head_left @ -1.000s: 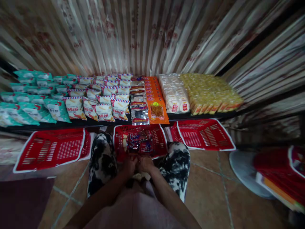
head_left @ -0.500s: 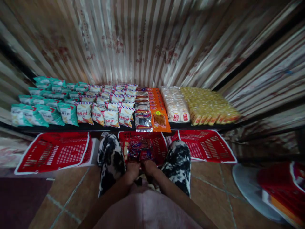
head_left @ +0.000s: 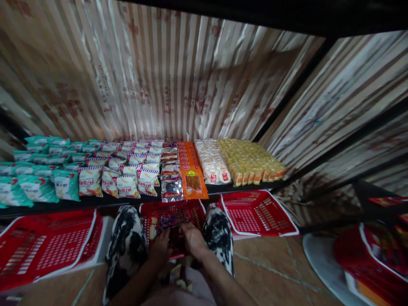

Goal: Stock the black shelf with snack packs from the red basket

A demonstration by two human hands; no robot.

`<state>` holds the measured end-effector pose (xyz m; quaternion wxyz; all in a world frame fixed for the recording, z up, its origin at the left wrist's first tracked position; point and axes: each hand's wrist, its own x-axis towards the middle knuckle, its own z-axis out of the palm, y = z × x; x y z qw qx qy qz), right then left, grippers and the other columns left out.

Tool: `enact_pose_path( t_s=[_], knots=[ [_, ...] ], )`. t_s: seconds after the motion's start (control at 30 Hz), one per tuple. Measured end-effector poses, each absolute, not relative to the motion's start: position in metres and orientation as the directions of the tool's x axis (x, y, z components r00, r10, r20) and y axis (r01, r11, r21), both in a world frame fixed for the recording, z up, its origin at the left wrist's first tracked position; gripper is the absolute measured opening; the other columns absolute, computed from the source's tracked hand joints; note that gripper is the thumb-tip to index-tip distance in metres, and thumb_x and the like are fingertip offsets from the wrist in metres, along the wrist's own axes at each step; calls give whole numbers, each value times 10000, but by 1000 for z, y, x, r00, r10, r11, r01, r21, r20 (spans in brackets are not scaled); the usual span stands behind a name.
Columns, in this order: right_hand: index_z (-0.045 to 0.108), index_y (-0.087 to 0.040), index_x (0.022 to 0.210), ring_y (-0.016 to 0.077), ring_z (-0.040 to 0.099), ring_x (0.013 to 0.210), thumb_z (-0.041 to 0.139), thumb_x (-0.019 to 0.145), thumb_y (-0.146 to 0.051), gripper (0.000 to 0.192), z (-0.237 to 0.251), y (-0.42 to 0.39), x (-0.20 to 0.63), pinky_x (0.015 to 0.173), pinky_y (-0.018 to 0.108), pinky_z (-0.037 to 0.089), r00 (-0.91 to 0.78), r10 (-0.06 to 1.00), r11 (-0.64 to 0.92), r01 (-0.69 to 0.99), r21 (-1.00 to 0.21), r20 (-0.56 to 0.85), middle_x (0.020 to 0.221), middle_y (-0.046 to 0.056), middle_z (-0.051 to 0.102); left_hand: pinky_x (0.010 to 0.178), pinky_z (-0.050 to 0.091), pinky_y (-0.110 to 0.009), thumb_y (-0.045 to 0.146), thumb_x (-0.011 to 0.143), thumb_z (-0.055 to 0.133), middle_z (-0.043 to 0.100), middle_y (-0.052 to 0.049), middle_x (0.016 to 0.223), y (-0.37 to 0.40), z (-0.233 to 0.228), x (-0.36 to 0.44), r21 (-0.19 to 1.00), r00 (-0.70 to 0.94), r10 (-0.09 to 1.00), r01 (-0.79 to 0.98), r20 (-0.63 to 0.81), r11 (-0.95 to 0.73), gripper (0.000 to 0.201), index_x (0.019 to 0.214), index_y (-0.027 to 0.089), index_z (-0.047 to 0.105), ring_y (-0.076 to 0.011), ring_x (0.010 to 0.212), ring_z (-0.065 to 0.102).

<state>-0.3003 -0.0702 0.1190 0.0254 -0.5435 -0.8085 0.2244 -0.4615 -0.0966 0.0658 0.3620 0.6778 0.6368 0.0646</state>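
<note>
Between my knees stands a red basket (head_left: 197,208) with dark purple-red snack packets (head_left: 174,217) in it. My left hand (head_left: 162,245) lies at the left side of the packets, its fingers curled against them. From the right, my right hand (head_left: 193,240) grips the same packets with bent fingers. Dim light and blur hide the fingertips and how many packets are held. Small pale packets (head_left: 153,227) lie along the basket's left side.
A low black shelf carries teal bags (head_left: 65,185), white bags (head_left: 127,186), silver-dark packets (head_left: 172,189), an orange pack (head_left: 193,178), white packs (head_left: 213,165) and yellow packs (head_left: 251,161). Red baskets stand left (head_left: 63,242) and right (head_left: 258,212). Another filled basket (head_left: 360,250) is far right.
The view has tilted up and swung right, so the shelf sits lower and further left. My hands have moved apart and forward along the sides of the packets.
</note>
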Motion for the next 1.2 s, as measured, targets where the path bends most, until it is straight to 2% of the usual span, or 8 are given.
enact_pose_path(
  t_s=[0.17,0.3,0.5,0.6,0.7,0.83,0.97,1.2],
  knots=[
    [589,-179,881,165,552,843,382,860,-98,223,163,-59,-294,781,266,430,-502,862,458,709,-536,72,847,51,630,920,417,-347,314,708,519,658,-106,1071,-84,81,-462,835,261,950,551,-170,-2,333,975,169,655,-251,1030,573],
    [584,-188,893,167,553,824,378,905,-176,207,188,-49,-291,769,285,443,-495,845,511,639,-576,201,833,48,627,735,462,-292,410,775,468,669,-61,764,-85,95,-461,927,234,965,374,-121,26,297,785,173,647,-202,764,604],
    [529,-216,1185,205,567,1018,503,863,-345,348,197,-43,-287,921,376,438,-225,916,400,581,-709,332,1063,73,637,713,460,-268,456,744,550,672,-41,777,-78,123,-458,975,51,996,214,-77,64,295,789,185,659,-188,768,595],
    [442,-227,1293,228,563,1069,593,785,-427,567,195,-41,-286,971,428,413,-25,964,245,465,-851,264,1137,80,620,693,462,-264,452,723,579,673,-34,764,-69,143,-456,990,-3,996,114,-84,84,292,798,181,658,-179,740,596],
    [406,-224,1312,226,587,1040,644,714,-488,696,192,-41,-286,937,410,445,78,992,86,168,-982,100,1134,83,622,676,462,-265,445,704,601,669,-31,744,-58,165,-455,996,-25,996,-21,-86,85,297,795,166,647,-175,713,596],
    [517,-211,1177,200,646,822,698,642,-526,646,194,-48,-289,805,362,496,-42,983,-182,-145,-973,-177,880,34,687,673,454,-257,436,679,632,674,-34,769,-49,190,-454,981,-67,993,-172,-101,89,317,814,149,642,-165,717,592],
    [607,-203,978,186,648,790,743,620,-483,474,196,-57,-295,791,336,486,-233,953,-250,-234,-940,-196,864,25,696,645,442,-242,435,662,650,669,-34,772,-45,198,-452,966,-105,982,-226,-154,127,336,824,141,634,-149,700,578],
    [595,-192,966,197,649,718,696,660,-514,455,181,-48,-301,703,337,505,-136,972,-216,-193,-957,-192,830,34,700,605,434,-250,508,674,630,656,-34,738,-36,186,-447,954,-96,966,-211,-239,214,423,856,126,616,-148,651,581]
  ],
)
